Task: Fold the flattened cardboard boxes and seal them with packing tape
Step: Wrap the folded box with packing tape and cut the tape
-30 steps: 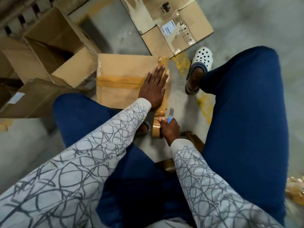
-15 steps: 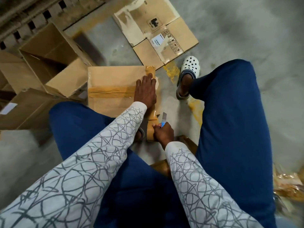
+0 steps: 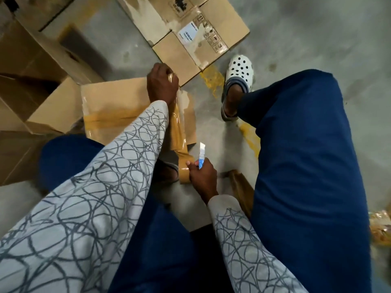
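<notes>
A folded cardboard box (image 3: 114, 98) lies on the floor between my knees, with brown tape across its top. My left hand (image 3: 161, 85) curls over the box's far right corner and presses the tape end there. A strip of brown tape (image 3: 177, 127) runs from that corner down the box's right edge to the tape roll (image 3: 183, 169). My right hand (image 3: 202, 174) grips the roll together with a small blue-handled cutter (image 3: 201, 154), blade pointing up.
A flattened box (image 3: 190, 32) with a white label lies ahead on the concrete floor. Opened boxes (image 3: 38, 87) stand to the left. My white clog (image 3: 238, 77) is at the right of the box. Crumpled tape (image 3: 380, 227) lies at far right.
My left hand slid from flat on the box's top up to its far right corner and curled there. The tape strip now stretches longer along the right edge. The view shifted closer.
</notes>
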`<state>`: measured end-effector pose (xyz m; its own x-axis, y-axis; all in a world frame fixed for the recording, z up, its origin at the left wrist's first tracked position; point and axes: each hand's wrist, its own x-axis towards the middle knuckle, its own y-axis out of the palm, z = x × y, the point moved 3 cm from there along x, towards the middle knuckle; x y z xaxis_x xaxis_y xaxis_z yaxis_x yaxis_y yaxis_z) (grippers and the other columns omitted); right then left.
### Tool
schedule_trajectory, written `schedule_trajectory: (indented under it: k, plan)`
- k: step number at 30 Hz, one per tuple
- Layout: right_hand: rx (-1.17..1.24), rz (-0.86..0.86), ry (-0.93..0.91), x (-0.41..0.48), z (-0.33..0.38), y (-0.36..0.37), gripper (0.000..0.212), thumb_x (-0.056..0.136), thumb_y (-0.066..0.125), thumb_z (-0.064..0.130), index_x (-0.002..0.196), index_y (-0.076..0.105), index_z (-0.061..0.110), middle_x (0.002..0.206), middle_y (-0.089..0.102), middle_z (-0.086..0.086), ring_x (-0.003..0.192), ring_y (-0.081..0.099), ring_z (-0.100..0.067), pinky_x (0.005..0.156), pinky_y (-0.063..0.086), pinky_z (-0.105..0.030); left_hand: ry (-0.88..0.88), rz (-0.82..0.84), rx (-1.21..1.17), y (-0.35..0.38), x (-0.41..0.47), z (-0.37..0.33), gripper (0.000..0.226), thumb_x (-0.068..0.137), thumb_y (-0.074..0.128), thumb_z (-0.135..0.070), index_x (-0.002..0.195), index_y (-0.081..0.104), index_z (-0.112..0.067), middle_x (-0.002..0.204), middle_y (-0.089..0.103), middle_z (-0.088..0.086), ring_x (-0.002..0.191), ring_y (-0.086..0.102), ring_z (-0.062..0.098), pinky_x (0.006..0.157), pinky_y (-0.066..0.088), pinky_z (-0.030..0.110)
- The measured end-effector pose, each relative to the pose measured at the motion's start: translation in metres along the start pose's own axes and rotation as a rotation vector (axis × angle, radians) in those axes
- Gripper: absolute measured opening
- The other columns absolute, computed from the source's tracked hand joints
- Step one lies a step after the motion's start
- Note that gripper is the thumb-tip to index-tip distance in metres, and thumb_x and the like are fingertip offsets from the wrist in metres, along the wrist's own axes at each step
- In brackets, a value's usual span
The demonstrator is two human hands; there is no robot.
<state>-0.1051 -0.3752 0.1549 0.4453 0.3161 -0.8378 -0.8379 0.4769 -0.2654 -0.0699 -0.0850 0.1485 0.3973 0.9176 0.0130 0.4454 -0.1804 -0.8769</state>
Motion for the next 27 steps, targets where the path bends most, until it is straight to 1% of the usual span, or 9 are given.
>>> schedule_trajectory:
  k: [5,8,10,12,13,15,21,24,27]
  plan:
    - [0.007,0.019,-0.022,0.001,0.001,-0.004,0.023,0.093,0.068,0.037,0.096,0.060,0.015,0.087,0.063,0.001,0.076,0.057,-0.011,0.062,0.039,-0.019,-0.170,0.017,-0.049,0.005,0.017,-0.002,0.023,0.083,0.066,-0.030,0.080,0.068,-0.008,0.086,0.071,0.008,0.084,0.065,0.025,0.073,0.046,0.029]
    - [0.010,0.001,-0.026,0.002,0.004,-0.005,0.027,0.092,0.067,0.039,0.098,0.060,0.014,0.091,0.066,-0.002,0.082,0.061,-0.018,0.072,0.048,-0.026,-0.165,0.151,-0.010,-0.002,0.028,-0.006,0.039,0.092,0.061,-0.045,0.087,0.074,-0.009,0.092,0.074,0.012,0.093,0.067,0.027,0.081,0.047,0.029]
    - [0.013,0.008,-0.005,0.002,0.003,-0.003,0.027,0.091,0.067,0.040,0.099,0.060,0.015,0.093,0.067,-0.003,0.086,0.063,-0.021,0.079,0.051,-0.033,-0.023,0.257,0.185,-0.005,0.018,-0.007,0.052,0.098,0.047,-0.049,0.119,0.068,-0.007,0.129,0.063,0.018,0.129,0.052,0.033,0.109,0.035,0.038]
    - [0.025,0.008,0.010,0.002,0.003,0.000,0.026,0.091,0.067,0.041,0.098,0.061,0.017,0.093,0.067,-0.003,0.087,0.063,-0.022,0.081,0.052,-0.035,0.025,0.417,0.390,-0.004,-0.017,-0.002,0.077,0.098,0.040,-0.055,0.155,0.024,-0.004,0.164,0.015,0.019,0.152,0.007,0.037,0.122,0.002,0.051]
    - [0.032,0.006,0.019,0.003,0.003,0.000,0.026,0.091,0.067,0.042,0.097,0.060,0.018,0.093,0.067,-0.003,0.088,0.063,-0.023,0.082,0.052,-0.036,0.006,0.475,0.459,-0.003,-0.041,0.001,0.090,0.097,0.042,-0.058,0.158,0.003,-0.004,0.166,-0.006,0.018,0.152,-0.008,0.037,0.120,-0.007,0.053]
    - [0.025,-0.009,0.033,0.002,0.004,0.002,0.025,0.090,0.068,0.041,0.096,0.061,0.018,0.096,0.068,-0.005,0.091,0.063,-0.025,0.086,0.051,-0.037,-0.056,0.517,0.553,-0.005,-0.094,0.008,0.105,0.092,0.050,-0.058,0.156,-0.014,-0.004,0.163,-0.020,0.018,0.151,-0.018,0.037,0.119,-0.010,0.056]
    - [-0.029,-0.027,0.015,-0.006,0.000,0.002,0.028,0.090,0.067,0.038,0.103,0.065,0.013,0.106,0.071,-0.013,0.100,0.065,-0.034,0.092,0.052,-0.042,-0.209,0.462,0.563,-0.013,-0.187,0.014,0.096,0.096,0.040,-0.055,0.155,-0.017,-0.004,0.162,-0.022,0.020,0.150,-0.020,0.037,0.119,-0.009,0.061]
    - [-0.022,-0.011,0.020,-0.009,-0.003,-0.001,0.028,0.089,0.068,0.037,0.103,0.064,0.014,0.108,0.070,-0.013,0.103,0.064,-0.034,0.093,0.051,-0.040,-0.218,0.462,0.542,-0.015,-0.192,0.012,0.095,0.096,0.042,-0.053,0.155,-0.012,-0.003,0.163,-0.017,0.022,0.151,-0.015,0.040,0.119,-0.002,0.063]
    - [0.011,0.006,0.025,-0.015,0.001,-0.008,0.027,0.090,0.068,0.035,0.106,0.064,0.014,0.112,0.069,-0.012,0.105,0.063,-0.033,0.097,0.050,-0.040,-0.243,0.542,0.522,-0.019,-0.184,0.012,0.097,0.097,0.037,-0.061,0.155,-0.018,-0.008,0.162,-0.024,0.017,0.150,-0.021,0.035,0.118,-0.010,0.061]
